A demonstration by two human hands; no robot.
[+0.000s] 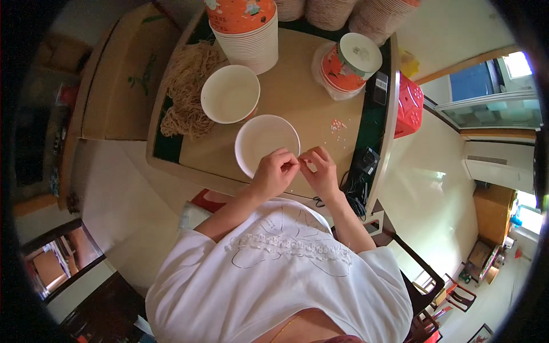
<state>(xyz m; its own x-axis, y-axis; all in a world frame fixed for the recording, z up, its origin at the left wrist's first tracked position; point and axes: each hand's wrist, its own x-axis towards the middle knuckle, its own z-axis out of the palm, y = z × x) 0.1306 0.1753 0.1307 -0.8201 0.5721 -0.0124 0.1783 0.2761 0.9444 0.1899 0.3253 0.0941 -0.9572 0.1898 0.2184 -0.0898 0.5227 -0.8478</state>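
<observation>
"Pinching, I'd say, is the step in hand: the left hand (275, 172) and the right hand (323, 174) come together at their fingertips, just beside the rim of the nearer white paper bowl (263, 136)."

"How does the grip stand?"

"Each thumb and forefinger look drawn together, with the other fingers curled in. Whether anything sits between those tips I can't tell; if it does, it is too small to make out."

"And where exactly is the bowl?"

"Upright on the brown cardboard sheet (303, 94), close in front of the person. In this view the left hand overlaps its near right side, though I can't tell if skin touches paper. A 2nd paper bowl (230, 93) sits just beyond it, to the left."

"What else lies about?"

"Small pink and white bits (337, 124) are scattered on the sheet, beyond the right hand. A heap of tan crinkled fibre (191, 86) lies at the left edge, and a tall stack of paper bowls (249, 43) rises at the far side."

"So what does the next move call for?"

"Fine fingertip control, in my judgement: 2 small pinches working close together, wrists clear of the rim, since a light bowl like that could slide if nudged."
</observation>
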